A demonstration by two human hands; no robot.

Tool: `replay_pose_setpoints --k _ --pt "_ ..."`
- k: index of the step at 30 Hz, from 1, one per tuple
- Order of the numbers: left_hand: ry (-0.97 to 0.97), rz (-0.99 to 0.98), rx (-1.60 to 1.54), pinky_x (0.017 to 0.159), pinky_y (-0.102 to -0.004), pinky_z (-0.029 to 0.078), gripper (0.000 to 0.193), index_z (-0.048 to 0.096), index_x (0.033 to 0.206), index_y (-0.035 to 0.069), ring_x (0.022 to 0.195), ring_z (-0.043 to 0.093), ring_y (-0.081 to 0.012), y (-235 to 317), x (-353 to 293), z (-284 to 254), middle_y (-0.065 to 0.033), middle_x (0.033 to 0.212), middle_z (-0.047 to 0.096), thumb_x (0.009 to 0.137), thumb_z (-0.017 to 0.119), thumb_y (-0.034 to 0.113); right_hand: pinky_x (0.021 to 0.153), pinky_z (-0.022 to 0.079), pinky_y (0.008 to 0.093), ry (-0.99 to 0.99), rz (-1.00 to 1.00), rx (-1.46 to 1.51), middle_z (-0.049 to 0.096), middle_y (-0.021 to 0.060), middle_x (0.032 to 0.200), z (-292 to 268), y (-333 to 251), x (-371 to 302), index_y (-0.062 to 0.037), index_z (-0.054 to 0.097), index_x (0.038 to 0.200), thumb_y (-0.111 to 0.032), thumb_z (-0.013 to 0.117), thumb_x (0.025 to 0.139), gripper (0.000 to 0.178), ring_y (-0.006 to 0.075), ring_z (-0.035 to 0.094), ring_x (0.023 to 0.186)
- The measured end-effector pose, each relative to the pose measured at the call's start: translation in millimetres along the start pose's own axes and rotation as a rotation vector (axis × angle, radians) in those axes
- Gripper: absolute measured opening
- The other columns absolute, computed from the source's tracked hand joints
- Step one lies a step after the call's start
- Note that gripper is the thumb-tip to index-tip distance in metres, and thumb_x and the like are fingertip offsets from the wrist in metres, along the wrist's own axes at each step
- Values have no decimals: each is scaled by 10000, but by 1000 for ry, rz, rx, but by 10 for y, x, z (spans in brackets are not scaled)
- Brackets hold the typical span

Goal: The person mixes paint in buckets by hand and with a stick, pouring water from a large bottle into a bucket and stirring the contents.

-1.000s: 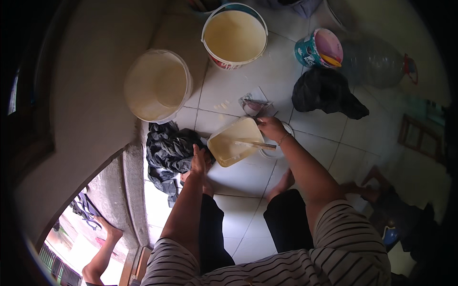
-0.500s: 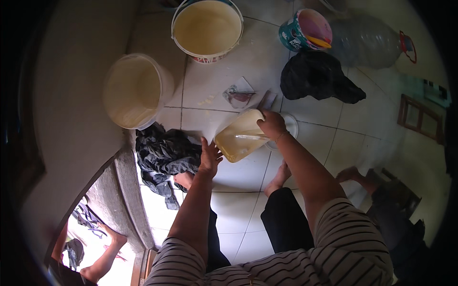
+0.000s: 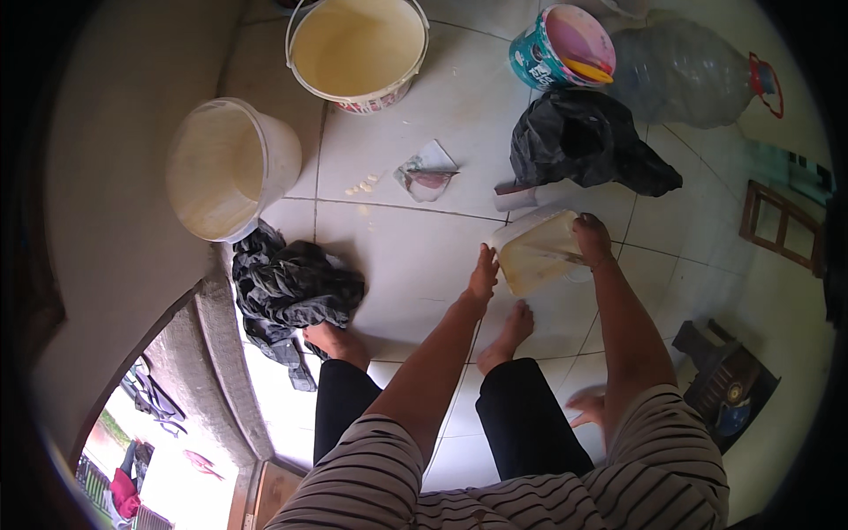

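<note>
One tub [image 3: 525, 267] tilts over the floor [image 3: 406, 283], near the black bag [image 3: 623, 152]. Your right hand [image 3: 593, 238] has its fingers clasping the right rim; your left hand [image 3: 482, 278] is at the left side, fingers unclenched.

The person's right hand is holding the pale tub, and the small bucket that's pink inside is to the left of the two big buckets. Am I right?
Not quite: the small bucket is to the right of the two big buckets, as the head view shows. The right hand is indeed holding the pale tub.
</note>
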State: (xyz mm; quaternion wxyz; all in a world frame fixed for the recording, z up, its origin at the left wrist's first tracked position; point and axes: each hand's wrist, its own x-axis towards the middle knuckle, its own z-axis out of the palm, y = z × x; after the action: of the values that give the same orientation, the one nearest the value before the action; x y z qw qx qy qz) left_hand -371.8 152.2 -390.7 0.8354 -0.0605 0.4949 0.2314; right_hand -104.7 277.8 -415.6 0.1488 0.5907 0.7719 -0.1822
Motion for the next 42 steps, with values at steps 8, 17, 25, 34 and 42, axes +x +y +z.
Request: replay_pose_setpoints --k 8,17,25,34,42 --pt "-136 14 -17 1020 -563 144 837 115 1443 227 1342 178 -288 -213 403 386 -59 1482 200 793 189 750 731 479 395 128 221 102 595 173 929 4 588 -8 -51 566 818 -108 540 750 92 331 581 862" --pt "46 468 707 931 -403 374 584 389 1316 122 1185 430 -294 -230 347 -168 -180 1309 437 872 416 501 820 466 388 -160 -38 -604 584 213 986 -586 -233 -22 -34 609 996 -123 641 670 340 310 583 923" --pt "1541 581 1296 995 -525 240 928 295 1312 36 1236 296 -361 408 -1566 -2094 -204 1333 312 585 768 363 856 427 406 37 -224 376 524 196 1014 -586 -2256 -374 15 512 1075 -95 621 690 415 352 521 958" --pt "1331 254 1013 890 -449 394 488 522 1016 25 1014 483 -405 -340 -1463 -2975 -235 1052 508 598 652 242 953 342 449 339 -307 52 442 201 1170 -26 -3041 679 -28 528 1075 -96 667 657 445 366 437 1095" --pt "701 267 771 801 -379 468 505 605 966 -62 897 606 -363 -176 -1700 -2181 -255 927 620 618 650 301 897 363 429 107 -355 14 508 144 957 158 -2500 317 -35 599 836 -78 553 726 127 324 467 1014"
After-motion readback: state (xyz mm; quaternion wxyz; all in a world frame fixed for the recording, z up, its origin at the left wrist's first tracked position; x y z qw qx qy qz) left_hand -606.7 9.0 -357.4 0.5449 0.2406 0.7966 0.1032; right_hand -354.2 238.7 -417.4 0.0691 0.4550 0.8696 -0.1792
